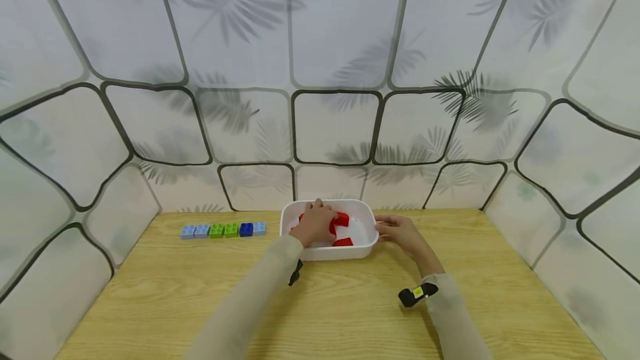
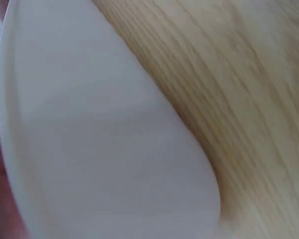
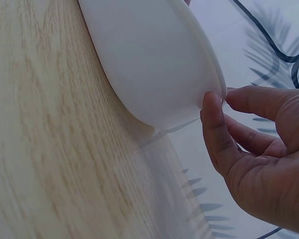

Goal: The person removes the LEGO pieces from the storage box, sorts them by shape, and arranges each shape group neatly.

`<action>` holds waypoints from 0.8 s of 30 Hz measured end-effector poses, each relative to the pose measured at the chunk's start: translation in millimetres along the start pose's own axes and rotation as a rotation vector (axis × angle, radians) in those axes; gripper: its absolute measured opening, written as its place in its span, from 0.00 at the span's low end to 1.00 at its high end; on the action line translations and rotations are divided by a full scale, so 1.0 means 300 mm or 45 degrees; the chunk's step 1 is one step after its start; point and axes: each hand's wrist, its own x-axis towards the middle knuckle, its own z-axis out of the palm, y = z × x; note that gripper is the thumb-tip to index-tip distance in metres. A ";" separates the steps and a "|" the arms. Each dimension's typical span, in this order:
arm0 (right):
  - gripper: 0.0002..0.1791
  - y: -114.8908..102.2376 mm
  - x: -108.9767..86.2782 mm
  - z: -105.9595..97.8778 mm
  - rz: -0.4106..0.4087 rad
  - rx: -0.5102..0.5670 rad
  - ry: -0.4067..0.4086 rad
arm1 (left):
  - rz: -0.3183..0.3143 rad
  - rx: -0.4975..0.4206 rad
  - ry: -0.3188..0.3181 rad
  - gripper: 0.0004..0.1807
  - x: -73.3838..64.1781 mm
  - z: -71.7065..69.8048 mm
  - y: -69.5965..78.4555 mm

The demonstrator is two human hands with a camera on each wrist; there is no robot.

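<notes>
A white plastic bin [image 1: 334, 255] sits on the table with several red toy bricks [image 1: 343, 242] inside. My left hand [image 1: 316, 223] reaches over the near rim into its left part, fingers pointing down among the bricks; I cannot tell whether they grip one. The left wrist view is mostly filled by the bin's outer wall [image 2: 109, 129], with a sliver of the hand at the left edge. At the bin's right end, my right hand [image 1: 400, 233] pinches the rim between thumb and fingers [image 3: 217, 124], seen close in the right wrist view.
To the left of the bin, a straight row of toy bricks [image 1: 223, 230] in light blue, green and dark blue lies on the wooden table [image 1: 350, 304]. A patterned cloth backdrop [image 1: 335, 126] rises behind the table and along both sides.
</notes>
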 end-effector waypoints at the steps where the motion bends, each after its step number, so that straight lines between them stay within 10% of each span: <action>1: 0.26 -0.003 -0.001 0.000 0.000 -0.003 0.000 | 0.007 0.010 0.005 0.23 -0.004 -0.006 -0.005; 11: 0.26 -0.013 -0.004 0.001 -0.001 0.002 -0.002 | 0.028 0.114 0.033 0.27 -0.046 -0.069 -0.037; 24: 0.26 -0.003 -0.001 0.005 0.003 0.036 0.004 | 0.015 -0.048 0.198 0.24 -0.142 -0.150 -0.121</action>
